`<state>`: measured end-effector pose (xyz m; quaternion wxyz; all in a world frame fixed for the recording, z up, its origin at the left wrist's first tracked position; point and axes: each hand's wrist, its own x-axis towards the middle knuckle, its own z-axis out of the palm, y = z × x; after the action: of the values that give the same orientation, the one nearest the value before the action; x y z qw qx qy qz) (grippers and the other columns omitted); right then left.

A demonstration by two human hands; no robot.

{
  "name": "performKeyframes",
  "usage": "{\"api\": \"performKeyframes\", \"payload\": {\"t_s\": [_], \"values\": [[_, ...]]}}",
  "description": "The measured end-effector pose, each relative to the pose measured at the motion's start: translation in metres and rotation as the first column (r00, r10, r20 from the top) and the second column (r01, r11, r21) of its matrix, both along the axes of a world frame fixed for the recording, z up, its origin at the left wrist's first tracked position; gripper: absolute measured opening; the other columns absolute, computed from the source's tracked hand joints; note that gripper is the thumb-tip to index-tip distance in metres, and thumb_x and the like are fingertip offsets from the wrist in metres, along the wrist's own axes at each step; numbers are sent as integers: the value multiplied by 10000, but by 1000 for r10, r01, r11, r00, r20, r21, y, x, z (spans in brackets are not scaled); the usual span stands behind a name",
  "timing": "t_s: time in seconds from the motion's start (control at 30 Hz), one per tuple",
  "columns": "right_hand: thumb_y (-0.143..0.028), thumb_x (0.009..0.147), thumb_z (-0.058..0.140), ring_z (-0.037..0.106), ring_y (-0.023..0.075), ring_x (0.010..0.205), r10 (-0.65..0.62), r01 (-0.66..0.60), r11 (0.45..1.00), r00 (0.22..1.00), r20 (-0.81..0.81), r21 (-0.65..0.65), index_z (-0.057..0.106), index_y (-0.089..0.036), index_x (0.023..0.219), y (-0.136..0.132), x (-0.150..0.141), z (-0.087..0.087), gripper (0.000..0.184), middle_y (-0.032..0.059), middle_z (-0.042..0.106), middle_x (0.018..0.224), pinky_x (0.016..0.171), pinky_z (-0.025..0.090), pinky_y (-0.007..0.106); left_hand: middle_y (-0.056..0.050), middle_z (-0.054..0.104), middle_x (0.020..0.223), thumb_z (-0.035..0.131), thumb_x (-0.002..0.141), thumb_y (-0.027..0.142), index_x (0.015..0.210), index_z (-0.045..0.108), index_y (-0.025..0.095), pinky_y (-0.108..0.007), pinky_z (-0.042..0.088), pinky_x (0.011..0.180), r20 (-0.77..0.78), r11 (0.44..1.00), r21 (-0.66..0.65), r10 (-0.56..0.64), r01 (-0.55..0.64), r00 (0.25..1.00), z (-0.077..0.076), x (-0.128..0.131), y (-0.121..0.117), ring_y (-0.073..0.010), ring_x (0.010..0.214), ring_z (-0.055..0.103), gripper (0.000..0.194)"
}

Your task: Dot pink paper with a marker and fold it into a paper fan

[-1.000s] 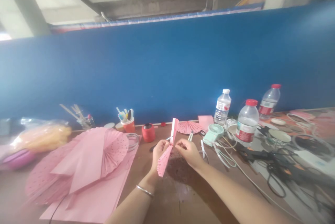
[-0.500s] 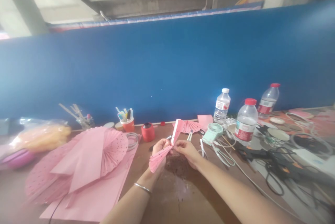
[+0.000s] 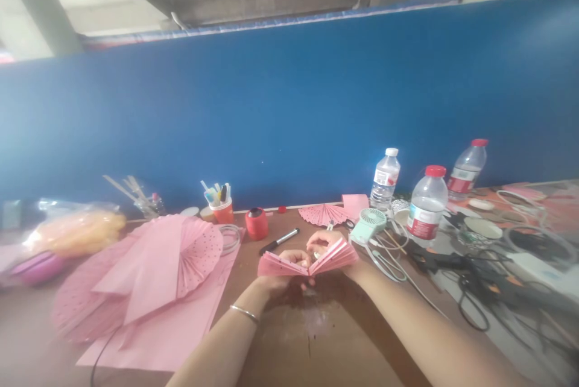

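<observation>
Between my hands, just above the table, is a pleated pink paper fan (image 3: 337, 259) with dark spots, bent at its middle into a shallow V. My left hand (image 3: 294, 259) is closed on the fan near its centre, fingers partly behind the folds. My right hand (image 3: 321, 242) is closed too, fingers curled at the right half, with a small pale bit showing by the fingertips that I cannot make out. Beyond my left hand lies a black and silver marker (image 3: 279, 241). Another spotted pink fan (image 3: 323, 214) lies spread flat farther back.
Pink paper sheets and large fans (image 3: 154, 278) cover the left side. Behind stand a cup of pens (image 3: 222, 211) and a red round object (image 3: 256, 223). To the right are a mint handheld fan (image 3: 368, 225), a large bottle (image 3: 427, 203), cables and scissors-like loops.
The fan has turned from an upright bend to a wide, low V facing up. My right hand has moved behind its right half, and the marker shows more fully.
</observation>
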<state>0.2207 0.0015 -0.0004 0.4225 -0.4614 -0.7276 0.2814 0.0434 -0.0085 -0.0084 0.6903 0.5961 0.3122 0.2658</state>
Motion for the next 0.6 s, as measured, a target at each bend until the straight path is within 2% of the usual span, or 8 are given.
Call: {"api": "performKeyframes", "payload": {"t_s": [0.1,0.27,0.33,0.47,0.53,0.6], "values": [[-242,720,553,590,141,666,-37,28,995,995,88,93,650,-200,710,-4,-1,3,106,11,661,716,610,424,230,-70,619,687,586,697,387,707,519,127,-214,411,519,-21,998,47,-36,37,999,5,1,1,-123,573,570,269],[-234,741,537,595,134,677,-55,51,988,998,27,143,643,-204,718,-11,-3,7,113,7,656,725,635,431,227,-57,618,630,579,698,438,677,532,114,-201,377,501,-88,987,160,5,10,996,6,-2,8,-106,537,546,328],[-265,738,545,597,143,694,-113,112,985,994,-2,133,644,-210,777,-9,-2,7,120,8,652,756,657,432,245,-58,621,621,571,696,453,673,534,114,-198,363,478,-116,984,174,42,-21,992,5,-2,10,-106,518,540,342],[-303,743,524,573,172,847,-234,256,961,956,-178,108,604,-205,930,0,8,9,226,36,626,916,772,415,299,-67,632,647,555,703,422,682,559,110,-209,373,487,-167,962,261,131,-84,977,4,-2,13,-122,543,555,312],[-314,752,507,565,173,837,-215,247,967,929,-302,69,596,-179,886,5,18,16,210,47,622,885,780,413,311,-59,635,649,548,703,382,676,572,116,-214,381,498,-177,938,323,189,-124,966,4,-3,14,-126,552,558,268],[-308,748,505,567,159,747,-165,187,982,894,-417,10,584,-159,818,6,28,26,183,34,611,767,744,427,309,-46,640,659,541,700,338,673,575,130,-222,395,520,-182,912,374,247,-165,952,2,-3,16,-135,575,566,213]]}}
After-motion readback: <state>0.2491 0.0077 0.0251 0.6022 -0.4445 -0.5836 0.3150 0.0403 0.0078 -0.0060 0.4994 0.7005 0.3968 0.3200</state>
